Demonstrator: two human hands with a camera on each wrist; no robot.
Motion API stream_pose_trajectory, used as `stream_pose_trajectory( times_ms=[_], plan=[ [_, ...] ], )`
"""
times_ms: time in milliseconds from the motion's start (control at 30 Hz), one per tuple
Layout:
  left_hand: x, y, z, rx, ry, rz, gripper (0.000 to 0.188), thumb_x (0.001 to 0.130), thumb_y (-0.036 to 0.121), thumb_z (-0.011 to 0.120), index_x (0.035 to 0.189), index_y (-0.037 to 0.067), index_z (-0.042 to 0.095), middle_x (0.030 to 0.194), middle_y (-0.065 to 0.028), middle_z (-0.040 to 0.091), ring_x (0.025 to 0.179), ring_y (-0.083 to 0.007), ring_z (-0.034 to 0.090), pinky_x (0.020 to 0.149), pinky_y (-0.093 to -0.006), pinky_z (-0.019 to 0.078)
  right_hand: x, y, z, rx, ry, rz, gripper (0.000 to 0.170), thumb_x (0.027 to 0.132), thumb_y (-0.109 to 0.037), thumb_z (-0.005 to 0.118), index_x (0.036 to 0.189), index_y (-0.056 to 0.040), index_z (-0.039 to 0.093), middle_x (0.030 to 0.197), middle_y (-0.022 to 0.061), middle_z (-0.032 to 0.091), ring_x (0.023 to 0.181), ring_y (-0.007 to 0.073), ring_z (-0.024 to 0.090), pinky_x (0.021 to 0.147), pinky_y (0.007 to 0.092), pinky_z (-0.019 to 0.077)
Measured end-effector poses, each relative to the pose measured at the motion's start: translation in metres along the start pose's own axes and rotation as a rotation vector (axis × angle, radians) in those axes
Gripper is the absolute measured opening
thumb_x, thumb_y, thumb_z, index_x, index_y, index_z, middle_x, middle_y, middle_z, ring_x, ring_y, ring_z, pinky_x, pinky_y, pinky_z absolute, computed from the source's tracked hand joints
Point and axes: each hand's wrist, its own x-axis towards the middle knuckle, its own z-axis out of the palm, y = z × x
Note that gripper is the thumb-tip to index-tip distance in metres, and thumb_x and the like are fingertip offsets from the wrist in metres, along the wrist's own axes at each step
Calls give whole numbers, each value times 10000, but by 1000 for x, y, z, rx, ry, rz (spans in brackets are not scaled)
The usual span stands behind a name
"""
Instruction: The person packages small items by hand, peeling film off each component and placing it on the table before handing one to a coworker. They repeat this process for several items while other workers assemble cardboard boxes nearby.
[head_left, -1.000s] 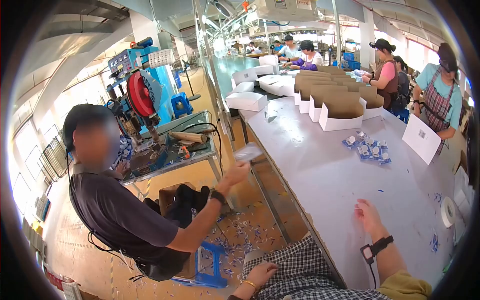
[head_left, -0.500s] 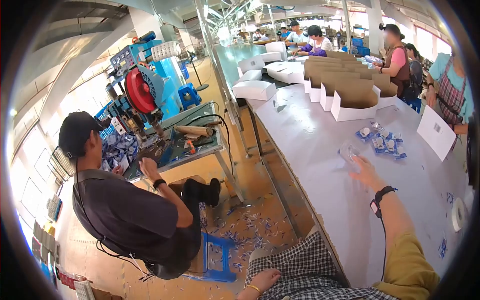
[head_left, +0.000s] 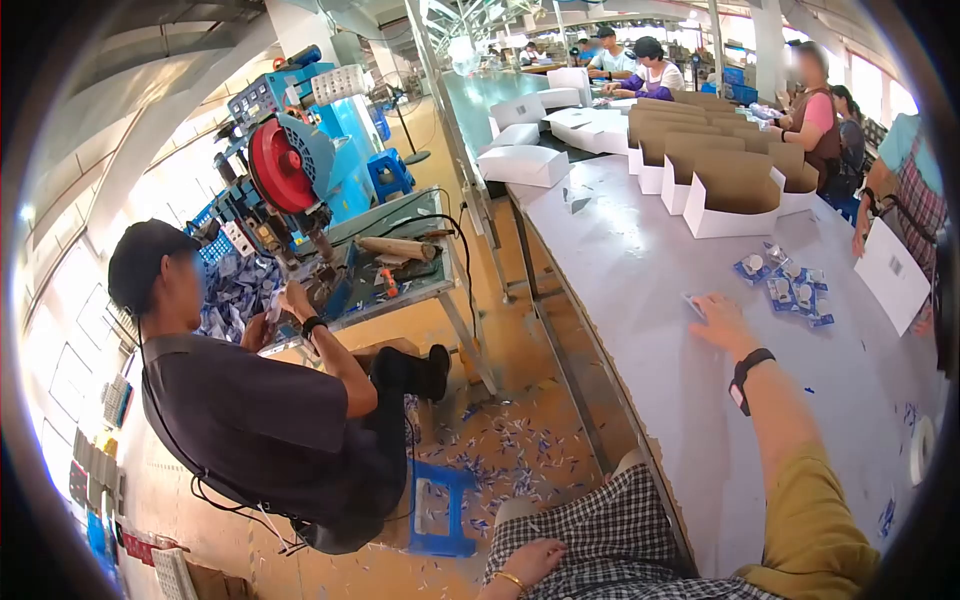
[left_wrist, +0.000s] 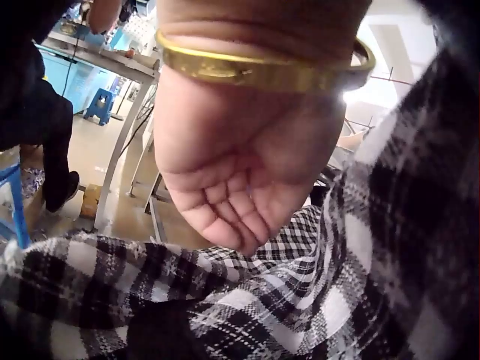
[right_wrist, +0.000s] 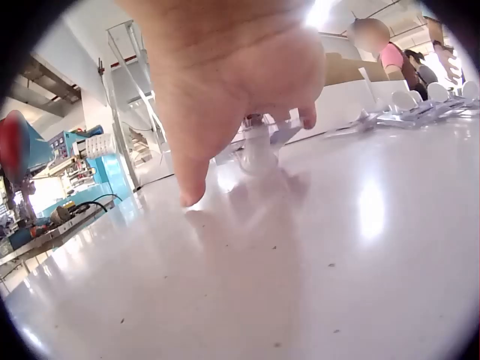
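My right hand reaches out low over the table, fingers spread above a clear plastic pack. Most of that pack is hidden under the hand in the head view. From the right wrist, a whitish rounded bulge of the pack shows beyond the palm, with the thumb down at the tabletop. Just past my fingers lies a small group of blue-and-white blister packs with white round pieces. My left hand rests on the checked apron on my lap, fingers loosely curled and holding nothing.
White cardboard boxes stand in rows across the table. A tape roll sits near the right edge. Left of me, a seated person works at a machine. Another person on the right holds a white sheet.
The seated person's arm, earlier stretched toward the table with a pack, is back at the machine. My right hand has moved forward over the clear pack now on the table. My left hand stays on my lap.
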Motion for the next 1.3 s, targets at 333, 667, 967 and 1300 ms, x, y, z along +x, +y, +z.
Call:
stream_pose_trajectory(
  times_ms=[333, 667, 967, 1300],
  plan=[
    [-30, 63, -38, -279, 396, 222, 287, 902, 250, 580, 1104, 49, 613, 1000, -113, 624, 902, -233, 615, 792, -338, 492, -110, -124, -20, 642, -192, -55, 316, 898, -233, 550, 1176, -92, 601, 941, 119, 659, 801, 220, 632, 738, 347, 508],
    [-51, 104, -34, -661, 619, 368, 336, 840, 151, 695, 1135, 23, 600, 873, -40, 642, 789, -115, 609, 683, -244, 483, -250, -212, -53, 1513, -716, 189, 328, 945, -263, 546, 1186, -44, 588, 855, -18, 576, 784, 48, 501, 685, 209, 404],
    [-78, 145, -37, -264, 717, 612, 235, 808, 102, 691, 1034, 46, 656, 933, -101, 633, 784, -207, 627, 677, -295, 509, -270, -197, -52, 1035, -797, -3, 283, 916, -298, 584, 1033, -41, 614, 754, 51, 613, 678, 110, 557, 623, 275, 441],
    [-72, 139, -32, -57, 831, 697, 144, 753, 79, 706, 880, 67, 638, 816, -77, 629, 768, -262, 616, 657, -349, 507, -275, -206, -51, 1014, -629, 15, 260, 911, -261, 561, 984, -14, 596, 764, 104, 622, 676, 205, 577, 627, 333, 449]
  ],
)
